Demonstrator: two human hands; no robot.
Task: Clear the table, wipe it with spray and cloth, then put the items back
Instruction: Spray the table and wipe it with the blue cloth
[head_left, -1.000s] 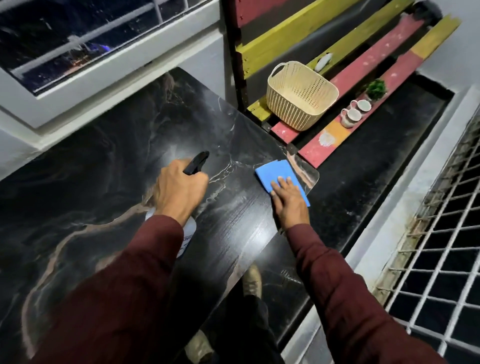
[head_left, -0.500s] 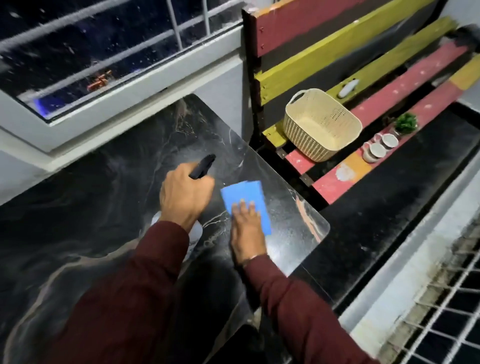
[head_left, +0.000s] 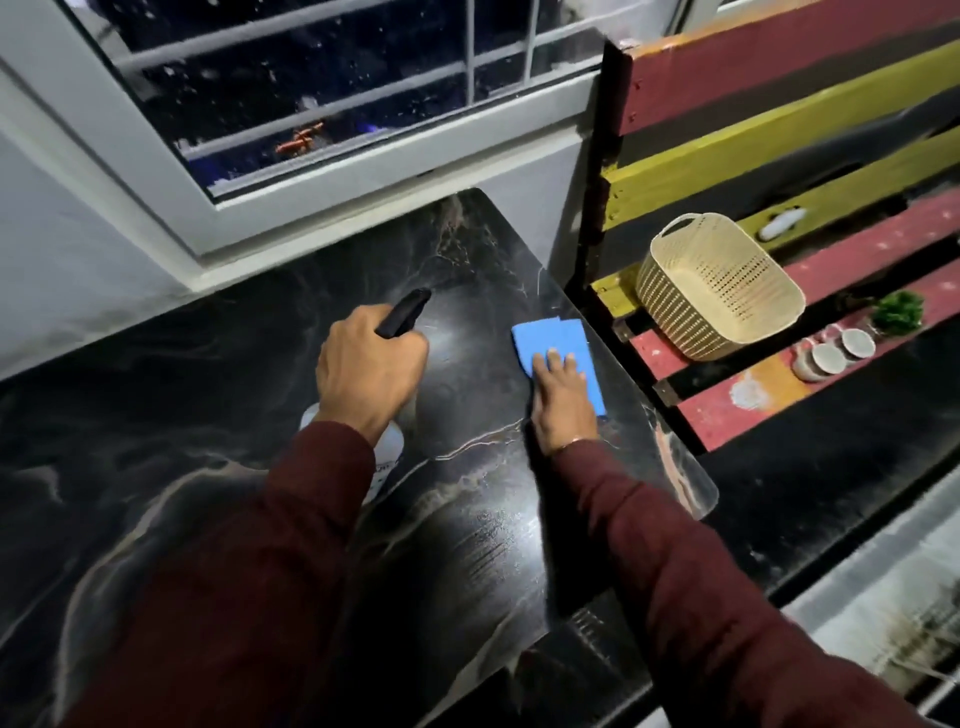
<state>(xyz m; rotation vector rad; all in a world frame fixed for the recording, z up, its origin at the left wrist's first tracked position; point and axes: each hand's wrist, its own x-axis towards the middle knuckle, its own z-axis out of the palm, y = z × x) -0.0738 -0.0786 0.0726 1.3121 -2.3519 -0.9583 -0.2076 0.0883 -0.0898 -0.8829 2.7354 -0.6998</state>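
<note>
My left hand (head_left: 366, 369) grips a spray bottle (head_left: 402, 314) with a black nozzle and a white body, held over the black marble table (head_left: 182, 415). The nozzle points toward the table's far side. A blue cloth (head_left: 550, 345) lies flat near the table's right edge, and my right hand (head_left: 563, 405) presses on its near part with straight fingers. A faint wet sheen shows between the two hands.
A bench of red and yellow slats (head_left: 831, 249) stands right of the table. On it sit a cream basket (head_left: 719, 286), two white cups (head_left: 836, 353), a small green plant (head_left: 897, 310) and a white object (head_left: 782, 223). A window (head_left: 311, 93) runs behind the table.
My right hand slid the cloth left from the table's near right corner, then away toward the far right edge. My left hand kept its grip on the bottle. The camera tilted up.
</note>
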